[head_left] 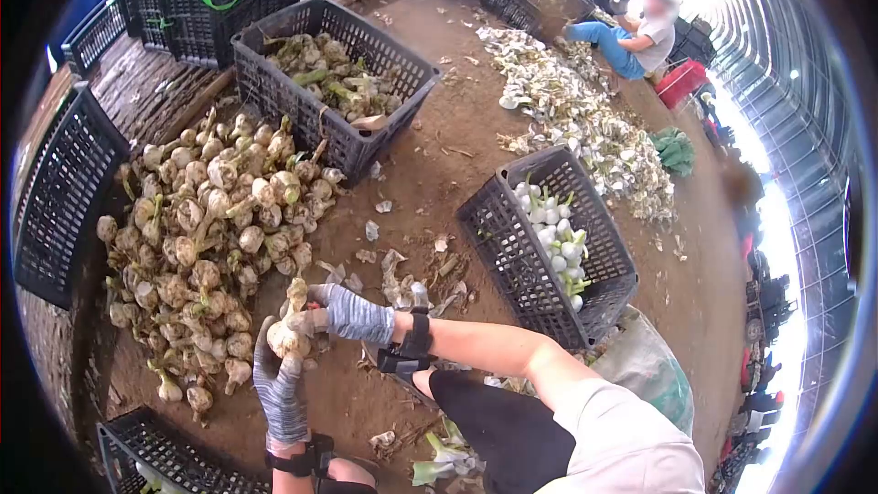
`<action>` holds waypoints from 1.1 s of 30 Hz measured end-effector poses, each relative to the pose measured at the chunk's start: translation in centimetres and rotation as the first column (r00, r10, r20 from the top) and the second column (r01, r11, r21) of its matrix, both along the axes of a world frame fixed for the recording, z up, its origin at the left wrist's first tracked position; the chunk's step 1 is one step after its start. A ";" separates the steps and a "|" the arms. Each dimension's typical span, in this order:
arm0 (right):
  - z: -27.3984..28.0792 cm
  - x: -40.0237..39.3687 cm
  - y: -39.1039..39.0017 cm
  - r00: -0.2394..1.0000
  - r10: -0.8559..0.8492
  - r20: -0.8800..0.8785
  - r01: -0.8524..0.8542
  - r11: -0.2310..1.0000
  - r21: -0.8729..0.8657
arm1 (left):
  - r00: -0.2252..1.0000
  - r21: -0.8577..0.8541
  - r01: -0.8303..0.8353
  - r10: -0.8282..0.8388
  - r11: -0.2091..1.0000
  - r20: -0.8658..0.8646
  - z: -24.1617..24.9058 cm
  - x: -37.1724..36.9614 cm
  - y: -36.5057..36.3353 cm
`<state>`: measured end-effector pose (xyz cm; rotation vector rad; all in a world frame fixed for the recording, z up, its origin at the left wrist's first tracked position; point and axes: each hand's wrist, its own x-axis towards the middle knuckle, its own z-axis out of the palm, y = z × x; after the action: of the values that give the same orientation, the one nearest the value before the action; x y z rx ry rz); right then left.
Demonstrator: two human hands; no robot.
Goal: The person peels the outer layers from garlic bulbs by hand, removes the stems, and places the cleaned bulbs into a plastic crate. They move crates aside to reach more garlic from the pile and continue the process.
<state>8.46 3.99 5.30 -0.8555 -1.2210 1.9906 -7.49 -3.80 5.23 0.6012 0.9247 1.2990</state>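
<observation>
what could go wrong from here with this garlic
The grey-gloved right hand seems to hold a small red tool, perhaps a knife, near the grey-gloved left hand; a slip might nick its fingers. The round whitish garlic bulb could drop. The loose, brownish garlic heap might shed bulbs.

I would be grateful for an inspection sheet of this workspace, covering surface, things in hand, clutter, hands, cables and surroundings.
Surface: brown earthen floor, littered with scraps.
Job's things: pile of dirty bulbs at left; cleaner white bulbs in a black crate at right.
Clutter: long heap of peelings, with loose skins near the pile.
Left hand: gloved, holding a bulb.
Right hand: gloved, at that bulb; its own grip is unclear.
Cables: nothing seen.
Surroundings: seated person beyond the peelings; curved, ribbed wall at far right.
</observation>
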 end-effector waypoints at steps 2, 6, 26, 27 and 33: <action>1.0 -0.2 0.0 0.988 -0.006 0.154 0.024 0.993 -0.119 | 0.995 -0.025 0.003 -0.006 1.000 -0.103 -0.2 -0.1 0.0; 0.6 0.1 0.5 0.987 0.048 0.156 -0.037 0.997 -0.072 | 0.998 -0.029 -0.004 0.002 1.000 -0.067 -0.9 -0.4 0.0; -4.5 -2.0 -2.1 0.946 -0.254 0.202 0.198 0.945 0.261 | 0.939 -0.449 0.012 0.145 0.893 0.313 -2.7 -1.3 1.9; -5.1 -2.4 -2.1 0.940 -0.292 0.178 0.263 0.950 0.171 | 0.955 -0.370 -0.223 0.279 0.902 0.105 -3.4 -0.8 1.5; -1.9 -3.3 -3.3 0.965 -0.222 0.139 0.218 0.975 0.048 | 0.847 0.175 -0.264 0.315 0.948 -0.429 -5.1 -0.2 0.7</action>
<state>5.12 0.69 3.41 -1.0845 -1.1770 1.7529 -7.65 -3.10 0.16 0.9021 1.3771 1.5190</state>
